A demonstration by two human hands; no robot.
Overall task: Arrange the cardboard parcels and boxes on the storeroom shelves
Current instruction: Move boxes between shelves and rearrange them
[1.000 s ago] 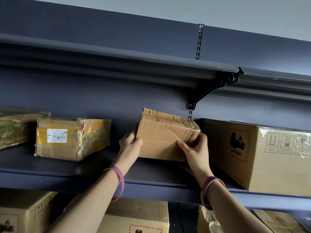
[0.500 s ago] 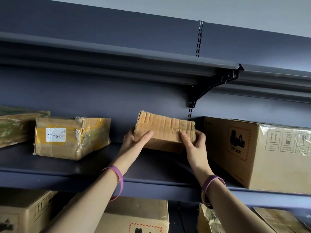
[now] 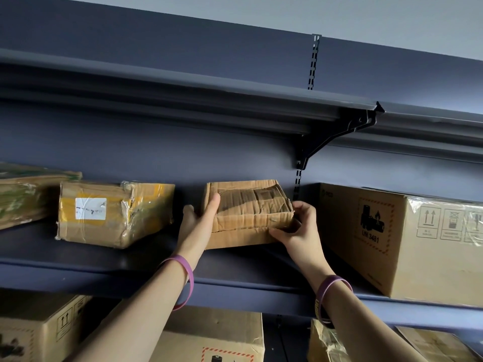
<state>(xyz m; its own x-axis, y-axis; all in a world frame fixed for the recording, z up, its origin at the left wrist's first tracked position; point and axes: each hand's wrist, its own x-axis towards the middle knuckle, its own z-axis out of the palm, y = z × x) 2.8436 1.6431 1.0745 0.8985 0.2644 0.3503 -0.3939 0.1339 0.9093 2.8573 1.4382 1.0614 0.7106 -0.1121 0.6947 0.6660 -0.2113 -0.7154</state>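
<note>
A left hand (image 3: pixel 198 223) and a right hand (image 3: pixel 298 231) grip the ends of a crumpled brown cardboard parcel (image 3: pixel 252 212) lying flat on a dark blue-grey metal shelf (image 3: pixel 104 263), between a yellow-taped cardboard parcel (image 3: pixel 115 214) and a large brown cardboard carton (image 3: pixel 397 246), touching neither

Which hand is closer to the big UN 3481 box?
Right. The right hand is just left of the UN 3481 box; the left hand is beyond the crumpled parcel.
</note>
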